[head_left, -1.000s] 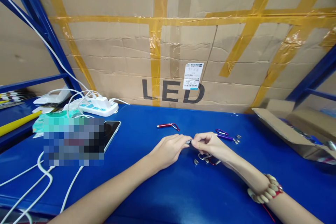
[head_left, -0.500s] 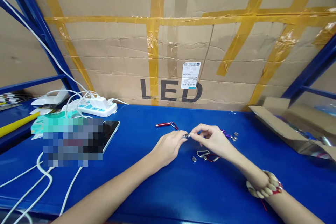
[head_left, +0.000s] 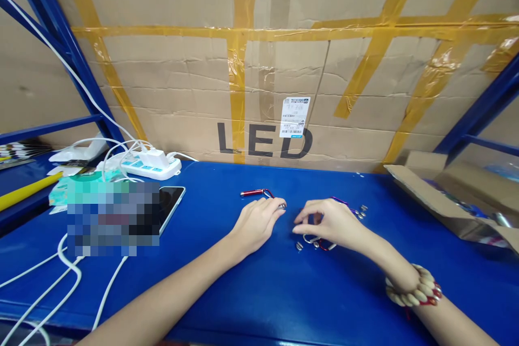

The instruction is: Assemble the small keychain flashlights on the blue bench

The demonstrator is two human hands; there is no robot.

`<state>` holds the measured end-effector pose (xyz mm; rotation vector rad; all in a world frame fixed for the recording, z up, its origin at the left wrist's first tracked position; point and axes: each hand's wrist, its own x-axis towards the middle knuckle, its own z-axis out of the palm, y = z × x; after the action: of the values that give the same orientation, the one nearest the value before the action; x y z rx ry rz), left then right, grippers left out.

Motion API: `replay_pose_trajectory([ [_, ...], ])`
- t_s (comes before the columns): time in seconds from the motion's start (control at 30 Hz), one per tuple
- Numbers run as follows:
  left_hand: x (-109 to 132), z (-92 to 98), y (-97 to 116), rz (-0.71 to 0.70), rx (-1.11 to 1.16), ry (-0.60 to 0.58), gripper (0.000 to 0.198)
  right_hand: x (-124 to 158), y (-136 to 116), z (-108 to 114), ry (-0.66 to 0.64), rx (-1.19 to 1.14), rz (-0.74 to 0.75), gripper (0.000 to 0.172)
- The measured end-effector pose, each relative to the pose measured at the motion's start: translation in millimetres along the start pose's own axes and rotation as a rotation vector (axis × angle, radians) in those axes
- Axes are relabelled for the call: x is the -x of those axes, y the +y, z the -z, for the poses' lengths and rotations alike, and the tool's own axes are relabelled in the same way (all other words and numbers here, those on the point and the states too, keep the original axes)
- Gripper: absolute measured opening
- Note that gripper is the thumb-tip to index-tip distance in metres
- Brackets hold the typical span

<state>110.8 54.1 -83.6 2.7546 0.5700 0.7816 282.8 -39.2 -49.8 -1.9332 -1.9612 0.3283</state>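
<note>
My left hand (head_left: 257, 223) is closed around a small silver metal piece (head_left: 283, 206); only its end shows past the fingertips, and the rest is hidden. Just behind that hand lies a slim red keychain flashlight (head_left: 252, 193) with a red carabiner clip. My right hand (head_left: 324, 220) hovers with thumb and fingers apart, nothing visible between them. Below it are a silver carabiner (head_left: 310, 239), a red carabiner (head_left: 326, 246) partly covered by the hand, and small silver button cells (head_left: 299, 246). A purple carabiner (head_left: 339, 200) and more small silver pieces (head_left: 362, 211) sit beyond the right hand.
On the left of the blue table (head_left: 251, 303) are a phone (head_left: 170, 203), white cables and a white power strip (head_left: 156, 167). An open cardboard box (head_left: 430, 200) with assorted items stands at right. A large taped carton (head_left: 194, 86) walls off the back.
My right hand has parted from the metal piece and moved down and slightly right, toward the carabiners and button cells. My left hand keeps the piece, shifting slightly left.
</note>
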Motion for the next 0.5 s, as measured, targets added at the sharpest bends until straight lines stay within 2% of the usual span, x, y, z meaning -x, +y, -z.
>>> replay_pose_trajectory([
  [0.1,1.2,-0.1,-0.8,-0.012,-0.022,0.018,0.022,4.6,-3.5,-1.8,-0.121,-0.075,0.075,0.028],
  [0.17,1.4,-0.6,-1.3,-0.020,-0.031,0.032,0.023,6.3,-2.9,-3.9,-0.152,-0.079,0.093,0.026],
  [0.5,2.4,-1.3,-0.8,-0.035,-0.027,0.060,0.022,-0.6,0.1,-8.7,-0.092,0.119,0.040,0.013],
])
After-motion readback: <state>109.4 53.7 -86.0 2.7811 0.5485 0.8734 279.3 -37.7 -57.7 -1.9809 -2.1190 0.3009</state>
